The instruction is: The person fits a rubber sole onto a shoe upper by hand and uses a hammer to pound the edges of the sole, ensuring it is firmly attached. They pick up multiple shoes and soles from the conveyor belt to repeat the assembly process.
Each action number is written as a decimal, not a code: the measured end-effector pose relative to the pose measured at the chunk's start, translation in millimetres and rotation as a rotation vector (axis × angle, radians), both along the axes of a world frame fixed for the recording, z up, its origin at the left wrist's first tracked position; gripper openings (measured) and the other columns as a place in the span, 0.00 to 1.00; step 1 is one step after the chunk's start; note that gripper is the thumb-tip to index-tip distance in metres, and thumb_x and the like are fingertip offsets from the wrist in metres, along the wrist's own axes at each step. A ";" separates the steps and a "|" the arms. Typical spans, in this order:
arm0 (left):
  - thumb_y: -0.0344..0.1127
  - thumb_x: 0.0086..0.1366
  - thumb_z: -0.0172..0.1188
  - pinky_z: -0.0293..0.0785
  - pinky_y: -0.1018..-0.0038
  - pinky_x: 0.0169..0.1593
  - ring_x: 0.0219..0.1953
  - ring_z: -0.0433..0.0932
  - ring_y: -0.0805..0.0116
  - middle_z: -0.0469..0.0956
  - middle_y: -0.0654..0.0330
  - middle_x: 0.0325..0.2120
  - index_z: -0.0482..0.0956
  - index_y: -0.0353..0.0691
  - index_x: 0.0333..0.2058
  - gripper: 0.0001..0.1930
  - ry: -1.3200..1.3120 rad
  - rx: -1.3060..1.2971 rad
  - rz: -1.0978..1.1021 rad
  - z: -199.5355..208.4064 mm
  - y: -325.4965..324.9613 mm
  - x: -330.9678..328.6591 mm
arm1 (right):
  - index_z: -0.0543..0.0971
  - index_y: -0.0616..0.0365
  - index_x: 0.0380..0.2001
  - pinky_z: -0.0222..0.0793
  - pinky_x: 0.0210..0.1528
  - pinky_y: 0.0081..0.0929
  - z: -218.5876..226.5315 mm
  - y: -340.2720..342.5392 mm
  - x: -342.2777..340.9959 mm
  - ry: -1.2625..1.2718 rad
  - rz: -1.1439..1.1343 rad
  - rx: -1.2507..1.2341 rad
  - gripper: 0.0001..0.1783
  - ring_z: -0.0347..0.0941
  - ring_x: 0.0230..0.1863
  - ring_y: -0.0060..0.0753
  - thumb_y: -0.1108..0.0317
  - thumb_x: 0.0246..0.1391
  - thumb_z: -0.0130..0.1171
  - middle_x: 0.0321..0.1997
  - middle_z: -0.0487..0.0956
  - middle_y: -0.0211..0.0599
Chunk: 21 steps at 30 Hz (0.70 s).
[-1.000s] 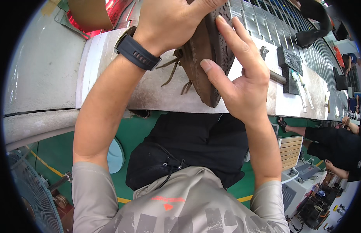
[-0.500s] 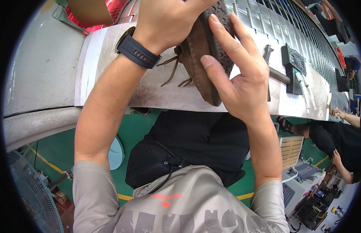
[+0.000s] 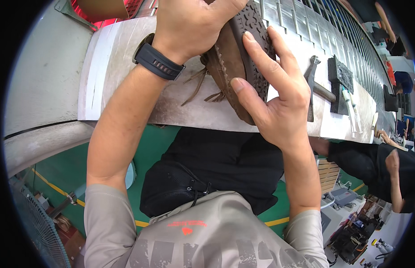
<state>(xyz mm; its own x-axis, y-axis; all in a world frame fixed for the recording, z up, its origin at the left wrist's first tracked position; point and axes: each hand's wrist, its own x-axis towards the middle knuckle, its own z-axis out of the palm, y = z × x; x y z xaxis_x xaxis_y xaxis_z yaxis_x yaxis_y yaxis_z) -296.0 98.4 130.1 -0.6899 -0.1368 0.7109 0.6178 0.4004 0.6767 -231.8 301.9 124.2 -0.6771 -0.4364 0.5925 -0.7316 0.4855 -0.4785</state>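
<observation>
A brown lace-up shoe (image 3: 230,58) with a dark treaded sole is tilted on its side over the near edge of the workbench (image 3: 165,100). My left hand (image 3: 191,27), with a black watch on the wrist, grips its upper part at the top of the view; those fingertips are partly hidden. From the other side my right hand (image 3: 279,87) holds the shoe, thumb against the brown upper and fingers laid on the sole's tread. Loose laces (image 3: 199,85) hang down to the left of the shoe.
Right of my right hand lie a long metal hand tool (image 3: 312,73), a rod-like handle (image 3: 324,92), black blocks (image 3: 340,73) and slim syringe-like tubes (image 3: 350,111). Metal rollers (image 3: 314,22) run behind. A co-worker in black (image 3: 363,163) is at right; a fan (image 3: 37,223) stands lower left.
Both hands keep their hold on the shoe, with only a slight shift. The view has moved a little. At the right, the co-worker has come nearer and changed arm position.
</observation>
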 end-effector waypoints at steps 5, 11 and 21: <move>0.42 0.67 0.70 0.78 0.72 0.43 0.37 0.81 0.70 0.83 0.57 0.34 0.81 0.30 0.44 0.18 0.006 0.122 -0.065 -16.1 -7.3 -4.2 | 0.80 0.58 0.64 0.67 0.70 0.41 -3.1 -0.3 -3.2 -0.079 0.053 0.002 0.37 0.73 0.69 0.57 0.70 0.47 0.76 0.70 0.71 0.67; 0.42 0.68 0.69 0.78 0.72 0.43 0.37 0.81 0.70 0.84 0.57 0.33 0.80 0.31 0.45 0.18 0.017 0.112 -0.021 -21.6 -9.4 -5.8 | 0.84 0.48 0.61 0.70 0.68 0.45 -20.1 3.5 -6.9 -0.094 0.103 -0.127 0.38 0.72 0.68 0.66 0.65 0.41 0.80 0.69 0.69 0.76; 0.43 0.68 0.70 0.78 0.72 0.42 0.36 0.81 0.70 0.84 0.56 0.33 0.80 0.31 0.44 0.19 -0.078 0.159 -0.001 -21.5 -8.6 0.3 | 0.78 0.53 0.66 0.69 0.68 0.43 -9.8 11.9 -8.1 -0.054 0.113 0.098 0.40 0.74 0.67 0.59 0.67 0.47 0.76 0.70 0.70 0.66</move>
